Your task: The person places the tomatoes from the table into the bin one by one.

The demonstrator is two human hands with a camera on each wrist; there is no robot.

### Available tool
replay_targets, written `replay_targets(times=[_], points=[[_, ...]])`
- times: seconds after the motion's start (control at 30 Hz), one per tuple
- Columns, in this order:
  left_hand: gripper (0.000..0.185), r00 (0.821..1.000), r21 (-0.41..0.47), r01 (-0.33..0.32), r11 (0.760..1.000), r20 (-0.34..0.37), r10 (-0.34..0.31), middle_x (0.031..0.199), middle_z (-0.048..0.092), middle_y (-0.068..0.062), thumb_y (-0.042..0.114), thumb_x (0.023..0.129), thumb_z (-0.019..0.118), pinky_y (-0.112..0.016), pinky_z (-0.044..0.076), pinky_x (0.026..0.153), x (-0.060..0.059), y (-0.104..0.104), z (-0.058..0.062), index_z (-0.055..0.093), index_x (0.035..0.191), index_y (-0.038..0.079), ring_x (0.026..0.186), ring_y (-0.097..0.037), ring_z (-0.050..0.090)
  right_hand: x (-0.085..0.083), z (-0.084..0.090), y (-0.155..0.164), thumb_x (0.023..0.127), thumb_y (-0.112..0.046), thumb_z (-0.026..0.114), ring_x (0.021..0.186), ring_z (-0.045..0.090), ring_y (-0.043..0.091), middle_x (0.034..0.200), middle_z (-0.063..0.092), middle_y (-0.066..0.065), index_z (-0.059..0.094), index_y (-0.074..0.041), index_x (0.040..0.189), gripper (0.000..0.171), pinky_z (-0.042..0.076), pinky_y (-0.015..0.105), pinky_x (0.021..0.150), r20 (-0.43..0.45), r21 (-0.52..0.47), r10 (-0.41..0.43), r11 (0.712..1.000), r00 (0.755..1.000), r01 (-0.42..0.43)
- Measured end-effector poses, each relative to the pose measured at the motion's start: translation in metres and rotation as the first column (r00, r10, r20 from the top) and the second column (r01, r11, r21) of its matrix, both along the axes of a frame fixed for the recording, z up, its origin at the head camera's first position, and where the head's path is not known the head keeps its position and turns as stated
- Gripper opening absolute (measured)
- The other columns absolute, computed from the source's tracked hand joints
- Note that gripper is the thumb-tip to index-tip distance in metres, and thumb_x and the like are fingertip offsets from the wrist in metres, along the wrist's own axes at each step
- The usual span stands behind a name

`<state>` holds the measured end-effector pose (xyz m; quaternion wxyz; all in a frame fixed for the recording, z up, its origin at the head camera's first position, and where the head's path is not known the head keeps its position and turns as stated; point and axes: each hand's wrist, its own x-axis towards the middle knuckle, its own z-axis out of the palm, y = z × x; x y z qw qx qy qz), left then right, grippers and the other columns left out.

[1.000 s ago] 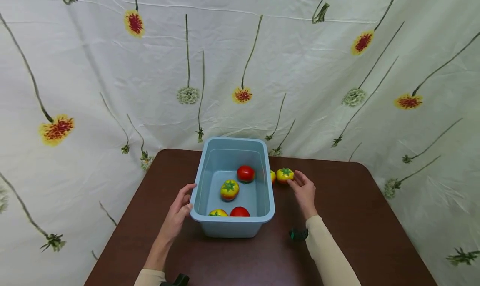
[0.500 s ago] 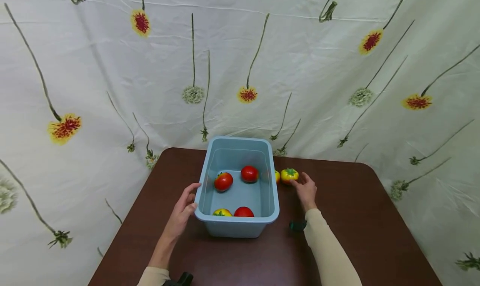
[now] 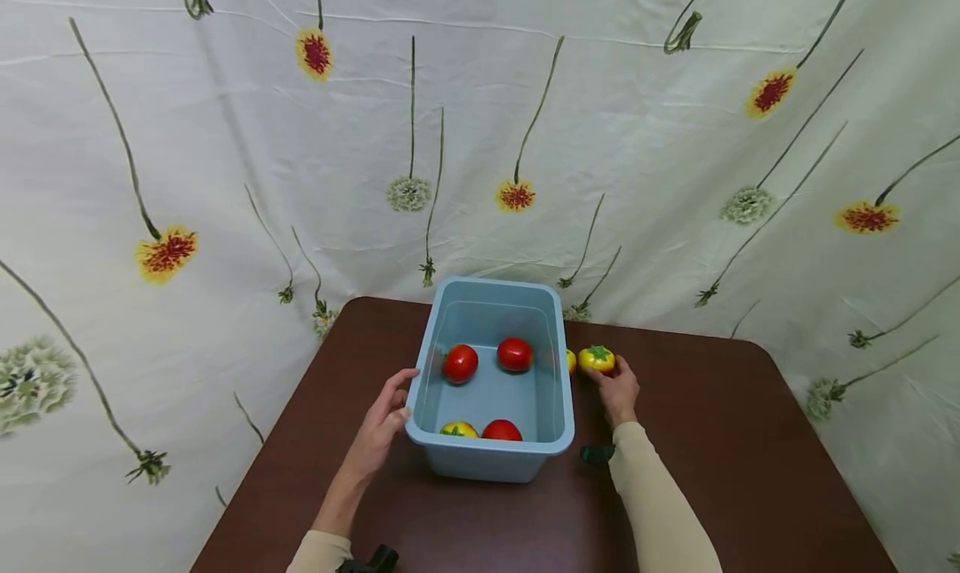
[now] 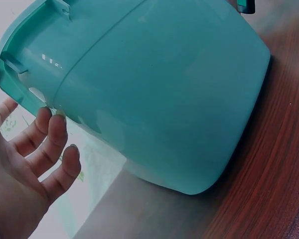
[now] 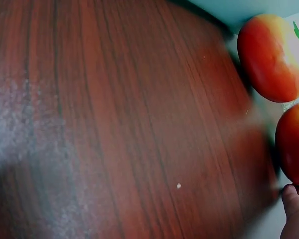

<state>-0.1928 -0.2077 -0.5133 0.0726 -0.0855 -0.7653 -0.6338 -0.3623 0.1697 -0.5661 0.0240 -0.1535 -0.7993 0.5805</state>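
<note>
A pale blue plastic bin (image 3: 491,464) stands on the table, several tomato-like fruits inside. Two red ones, a left one (image 3: 461,364) and a right one (image 3: 515,354), lie toward its back. Its front wall partly hides a yellow one (image 3: 459,429) and another red one (image 3: 502,429). My left hand (image 3: 378,427) holds the bin's left rim with thumb and fingers; the lower fingers curl loosely in the left wrist view. Right of the bin, my right hand (image 3: 618,391) grips a yellow-and-red tomato (image 3: 597,359) with a green top. Another tomato (image 5: 271,57) sits between it and the bin.
The dark brown table (image 3: 720,473) has rounded far corners. Behind it hangs a white cloth (image 3: 480,139) printed with flowers. A dark strap device (image 3: 597,454) sits at my right wrist, and another (image 3: 371,560) at my left.
Inside the bin, the fruit at left rolled back and left, turning its red side up. My right hand has closed further round the yellow tomato. The whole head view has shifted.
</note>
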Motion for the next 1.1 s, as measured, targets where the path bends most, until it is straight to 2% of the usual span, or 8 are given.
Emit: replay_targets(times=[0.2,0.33,0.5,0.87,1.1], points=[[0.052,1.000,0.002,0.006,1.000,0.009,-0.006,0.103,0.057,-0.026,0.012,0.093,0.043,-0.028,0.050,0.074,-0.001,0.002,0.001,0.038,0.144,0.018,0.086,-0.017,0.058,0.001,0.002,0.001,0.092,-0.016,0.066,0.137,0.038,0.039,0.153,0.036,0.023,0.031,-0.002,0.150,0.070,0.030,0.048,0.114,0.002,0.004,-0.036,0.999,0.999,0.036],[0.051,1.000,0.009,0.015,1.000,-0.012,-0.015,0.102,0.058,-0.026,0.008,0.093,0.041,-0.028,0.050,0.073,-0.002,0.002,0.001,0.039,0.144,0.016,0.086,-0.020,0.059,0.002,0.008,0.004,0.092,-0.019,0.066,0.138,0.039,0.037,0.154,0.036,0.021,0.031,-0.005,0.151,0.071,0.032,0.047,0.114,-0.017,-0.019,-0.036,0.999,0.999,0.036],[0.051,0.998,0.034,0.044,0.998,-0.044,-0.043,0.102,0.056,-0.032,0.005,0.094,0.037,-0.029,0.052,0.071,-0.002,0.001,0.001,0.037,0.144,0.011,0.088,-0.029,0.059,0.005,0.020,0.008,0.092,-0.017,0.066,0.138,0.042,0.036,0.153,0.038,0.020,0.033,-0.005,0.150,0.068,0.036,0.046,0.110,-0.074,-0.052,-0.016,0.999,0.997,0.012],[0.051,0.999,0.047,0.047,0.998,-0.024,-0.046,0.103,0.054,-0.029,0.006,0.094,0.037,-0.029,0.051,0.071,0.000,0.001,-0.001,0.036,0.145,0.010,0.089,-0.030,0.058,0.018,0.043,0.010,0.090,-0.018,0.068,0.140,0.042,0.030,0.155,0.036,0.016,0.031,-0.008,0.152,0.073,0.038,0.042,0.110,-0.097,-0.137,0.036,0.989,0.995,-0.049],[0.052,0.999,0.043,0.039,0.998,-0.023,-0.038,0.109,0.056,-0.024,0.008,0.093,0.037,-0.030,0.052,0.072,-0.002,0.001,-0.001,0.035,0.145,0.014,0.094,-0.039,0.057,0.027,0.068,0.001,0.088,-0.022,0.071,0.136,0.048,0.023,0.152,0.043,0.009,0.038,-0.013,0.150,0.071,0.043,0.031,0.102,-0.210,-0.166,0.096,0.977,0.973,-0.133]])
